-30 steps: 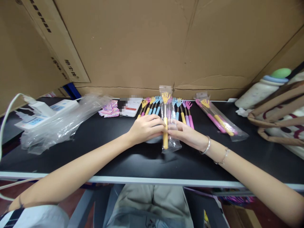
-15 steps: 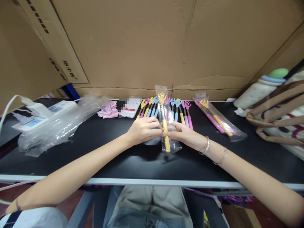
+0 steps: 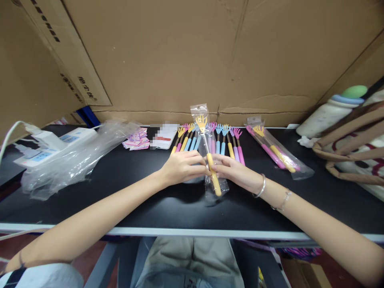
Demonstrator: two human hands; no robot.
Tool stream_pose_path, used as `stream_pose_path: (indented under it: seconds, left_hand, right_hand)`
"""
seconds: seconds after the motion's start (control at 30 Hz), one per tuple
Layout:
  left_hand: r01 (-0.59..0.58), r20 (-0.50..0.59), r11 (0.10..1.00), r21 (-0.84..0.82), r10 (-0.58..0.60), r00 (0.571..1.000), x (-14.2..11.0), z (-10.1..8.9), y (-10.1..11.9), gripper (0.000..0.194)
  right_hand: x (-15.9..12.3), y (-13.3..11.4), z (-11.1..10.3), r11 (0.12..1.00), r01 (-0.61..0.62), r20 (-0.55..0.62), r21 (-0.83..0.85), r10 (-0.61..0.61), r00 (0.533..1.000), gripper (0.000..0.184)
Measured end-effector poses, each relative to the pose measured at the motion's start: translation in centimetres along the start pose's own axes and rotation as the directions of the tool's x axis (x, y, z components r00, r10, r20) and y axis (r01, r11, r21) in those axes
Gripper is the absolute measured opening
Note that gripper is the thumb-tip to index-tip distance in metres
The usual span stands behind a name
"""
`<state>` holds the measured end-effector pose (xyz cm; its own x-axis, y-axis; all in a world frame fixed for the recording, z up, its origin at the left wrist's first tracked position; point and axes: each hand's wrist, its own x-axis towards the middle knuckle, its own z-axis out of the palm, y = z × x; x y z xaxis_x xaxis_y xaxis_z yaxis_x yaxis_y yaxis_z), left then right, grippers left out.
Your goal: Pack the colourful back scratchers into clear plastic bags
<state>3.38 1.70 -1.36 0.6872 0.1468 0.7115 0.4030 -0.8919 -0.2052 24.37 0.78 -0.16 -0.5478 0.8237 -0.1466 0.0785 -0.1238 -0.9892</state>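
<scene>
We've got a long, thin back scratcher w/ yellow claw head, metal-looking shaft & yellow handle (image 3: pixel 216 185) up at the centre of the scene, above the black tabletop (image 3: pixel 150 208), tilted, its claw end far & slightly left. It's in or against a clear, crinkly plastic sleeve (image 3: pixel 199 107); can't tell which. Our left hand (image 3: pixel 181 167) has its fingers drawn in narrow, tips on the handle; our right hand (image 3: pixel 240 172) is curled in from the right, fingers closed at the handle & sleeve. Just beyond is a row of multicoloured back scratchers w/ dark shafts (image 3: pixel 239 155); far right of them, a filled clear plastic bag (image 3: pixel 305 172). Left: small pink-purple printed cards (image 3: pixel 136 141) & a crumpled heap of clear film (image 3: pixel 75 156). Handling, our guess: scratcher's light & stiff, handle approx. smooth; claw tines prob. the fragile bit & apt to snag film. Sleeve's soft, slippery, floppy. Best hold: mid-handle for the scratcher, edges for the sleeve, w/ light pressure.
</scene>
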Motion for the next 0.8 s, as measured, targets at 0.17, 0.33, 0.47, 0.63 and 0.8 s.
stream_pose_path:
  seconds: [0.17,0.33,0.47,0.63,0.8]
  left_hand:
    - [-0.01,-0.024,1.0,-0.006,0.01,1.0,0.12,-0.02,0.05,0.021]
    - [0.002,-0.007,1.0,0.006,-0.001,1.0,0.24,0.01,0.13,0.021]
    - [0.007,0.02,1.0,0.022,-0.007,1.0,0.21,-0.01,0.08,0.023]
    - [0.005,0.012,1.0,0.02,-0.005,1.0,0.13,0.06,0.06,0.02]
    - [-0.004,0.029,0.999,0.045,0.003,1.0,0.18,0.13,0.21,0.024]
  right_hand:
    - [0.09,0.17,-0.09,1.0,0.007,0.012,0.002,-0.007,1.0,0.045]
    - [0.03,0.21,-0.14,1.0,0.011,0.029,0.008,-0.011,1.0,0.045]
    - [0.04,0.17,-0.14,1.0,-0.009,0.004,-0.01,0.009,1.0,0.049]
    - [0.16,0.22,-0.22,0.999,-0.017,-0.015,-0.034,0.016,1.0,0.049]
    - [0.21,0.43,-0.36,0.996,-0.043,-0.046,-0.076,0.04,0.998,0.051]
